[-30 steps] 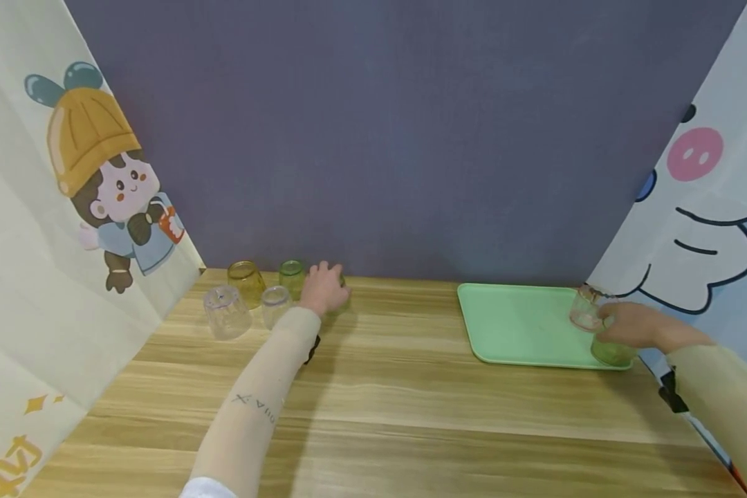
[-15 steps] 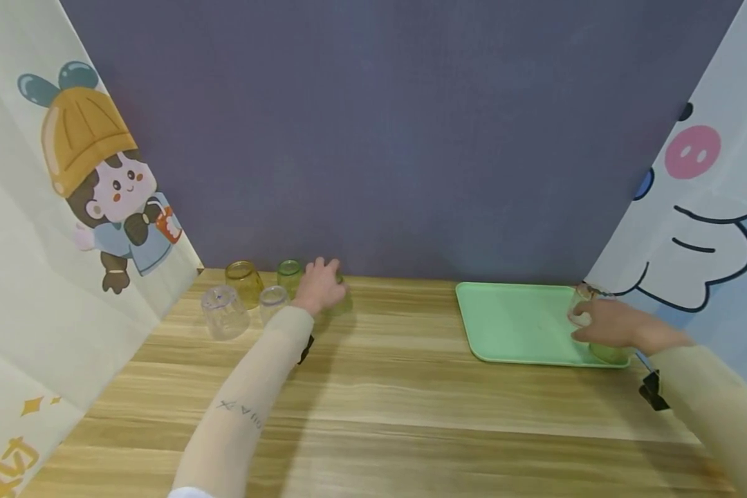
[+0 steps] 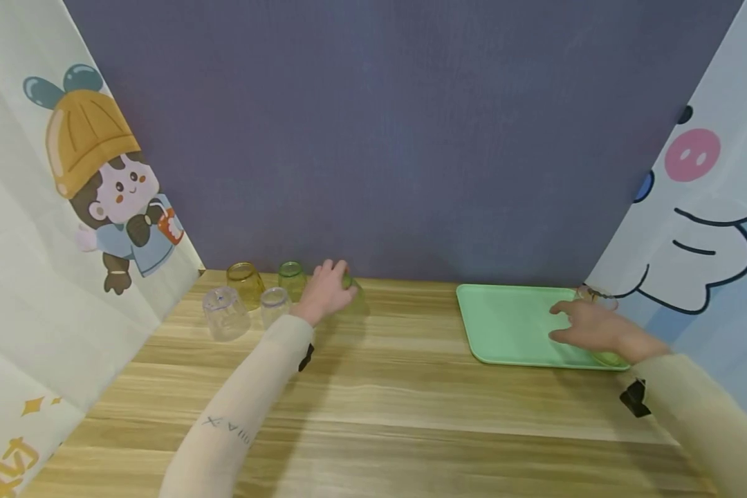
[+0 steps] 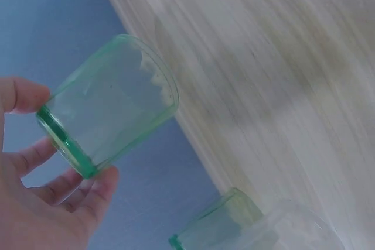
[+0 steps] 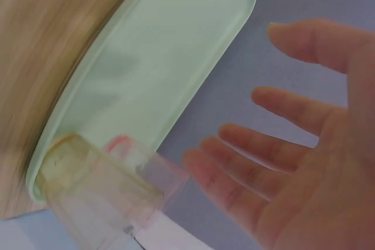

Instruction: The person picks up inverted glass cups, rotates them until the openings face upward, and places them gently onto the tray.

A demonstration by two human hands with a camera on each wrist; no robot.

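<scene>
My left hand (image 3: 326,287) grips the base end of a green glass (image 4: 111,106), thumb on one side and fingers on the other. In the head view the hand hides most of that glass. A second green glass (image 3: 291,278), an amber glass (image 3: 245,285) and two clear ones, a larger glass (image 3: 225,315) and a smaller glass (image 3: 275,304), stand to its left. Over the green tray (image 3: 510,325) my right hand (image 3: 588,325) is spread and holds nothing. A yellowish-green glass (image 5: 96,188) and a pink-tinted clear glass (image 5: 149,171) stand at the tray's right end, partly behind that hand.
The wooden table (image 3: 398,394) spans the space between the glasses and the tray. A dark grey-blue panel (image 3: 386,138) rises along its back edge. Printed cartoon curtains hang at the left (image 3: 31,277) and right (image 3: 722,242).
My right hand has moved left from the glasses at the tray's right end, letting go of the yellowish-green one. My left hand stays near the back edge, with its green glass shifted slightly.
</scene>
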